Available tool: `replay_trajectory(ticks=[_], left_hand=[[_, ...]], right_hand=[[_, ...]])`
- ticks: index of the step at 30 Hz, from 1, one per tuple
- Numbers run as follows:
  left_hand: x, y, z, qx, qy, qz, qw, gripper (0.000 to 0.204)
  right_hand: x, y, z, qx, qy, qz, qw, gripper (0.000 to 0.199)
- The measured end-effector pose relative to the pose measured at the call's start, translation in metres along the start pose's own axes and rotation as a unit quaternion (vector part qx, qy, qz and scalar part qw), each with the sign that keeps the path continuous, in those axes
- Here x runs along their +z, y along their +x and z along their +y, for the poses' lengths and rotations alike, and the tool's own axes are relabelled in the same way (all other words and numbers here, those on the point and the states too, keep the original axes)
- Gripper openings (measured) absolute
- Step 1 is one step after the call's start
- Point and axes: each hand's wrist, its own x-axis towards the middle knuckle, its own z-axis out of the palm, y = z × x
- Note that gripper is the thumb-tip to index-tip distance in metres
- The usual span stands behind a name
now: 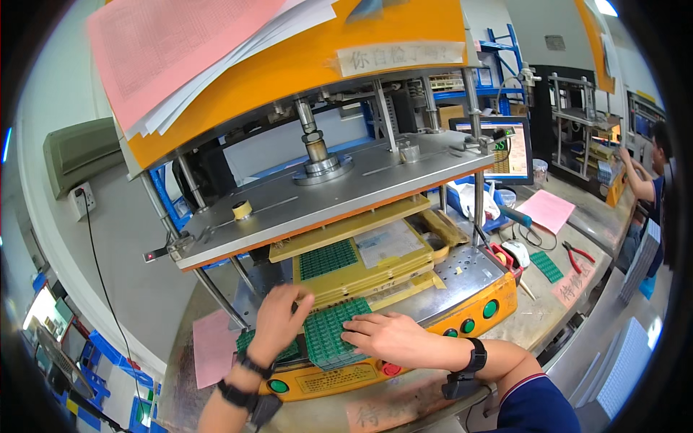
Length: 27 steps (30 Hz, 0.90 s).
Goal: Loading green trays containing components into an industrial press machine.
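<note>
Green panel (pixel 330 340) at view's six o'clock, before press (pixel 328 198). Right hand (pixel 386 336), panel's three o'clock: fingers on edge, thumb hidden, pinch cannot be told. Left hand (pixel 284 312), ten o'clock: thumb and fingers apart.

Front panel (pixel 336 339): before the fixture (pixel 426 270), right side in the right fingers (pixel 355 337).
Left fingers (pixel 294 291): near the front panel's far left corner.
Second panel (pixel 245 338): left of the front panel, partly behind the left wrist.
Fixture: on the press base (pixel 465 285), beneath the upper plate (pixel 289 216).
Fixture's panel (pixel 328 260): in the fixture's left half.
Tape roll (pixel 242 210): on the upper plate, toward its left end.
Left sheet (pixel 213 350): on the bench (pixel 599 234), left of the press base.
Bench's right part: mouse (pixel 515 252), loose panel (pixel 546 267), then pliers (pixel 578 257), left to right.
Right sheet (pixel 546 211): behind the loose panel.
Monitor (pixel 518 162): behind the right sheet, leftward.
</note>
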Motion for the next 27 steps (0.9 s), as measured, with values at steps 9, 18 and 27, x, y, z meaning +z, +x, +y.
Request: replay_trajectory(ticks=[9,18,27], left_hand=[[0.037,0.095,-0.07,0.02,0.111,-0.144,0.983,0.084],[0.004,0.062,-0.08,-0.032,0.031,-0.066,0.997,0.083],[-0.06,-0.117,-0.052,-0.102,0.204,-0.106,0.968,0.074]], right_hand=[[-0.012,0.003,0.005,-0.026,-0.049,0.105,0.993,0.03],[-0.016,0.002,0.007,-0.012,0.023,0.105,0.994,0.027],[-0.016,0.013,0.012,0.017,0.031,0.126,0.991,0.029]])
